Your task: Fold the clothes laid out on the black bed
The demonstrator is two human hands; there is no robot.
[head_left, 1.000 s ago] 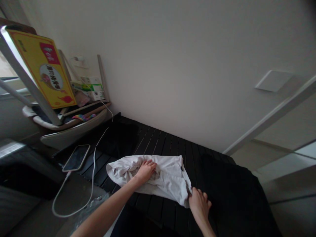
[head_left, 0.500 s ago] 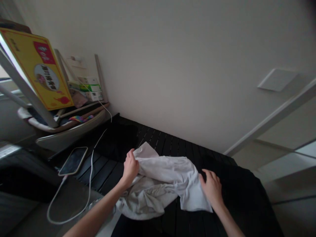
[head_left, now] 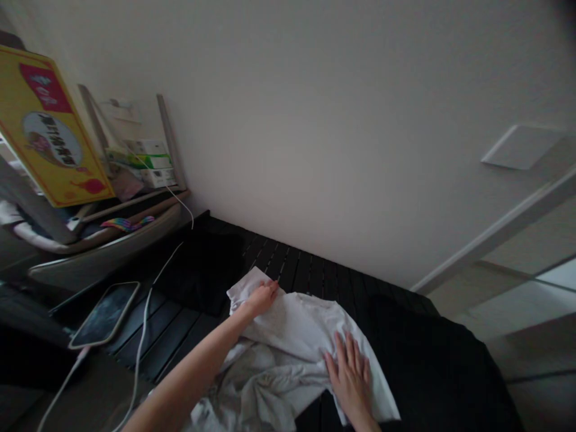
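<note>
A white shirt-like garment (head_left: 306,324) lies partly spread on black slats, with a rumpled, greyer part (head_left: 252,384) bunched toward me. My left hand (head_left: 263,298) is at its upper left edge, fingers curled in on the fabric; the fingertips are partly hidden. Flat on the right part of the cloth rests my right hand (head_left: 351,372), its fingers stretched out and slightly spread. A white corner of the cloth sticks out beyond my left hand.
On the left lies a phone (head_left: 105,315) plugged into a white cable (head_left: 144,330). Behind it stands a chair (head_left: 103,240) bearing a yellow box (head_left: 54,132) and small packages. Dark cloth (head_left: 432,360) covers the right side. A pale wall (head_left: 315,150) rises behind the slats.
My left hand has moved right along the garment's upper edge. My right hand has come in from the right edge and now lies flat on the cloth, which is more spread out. The view has shifted right.
</note>
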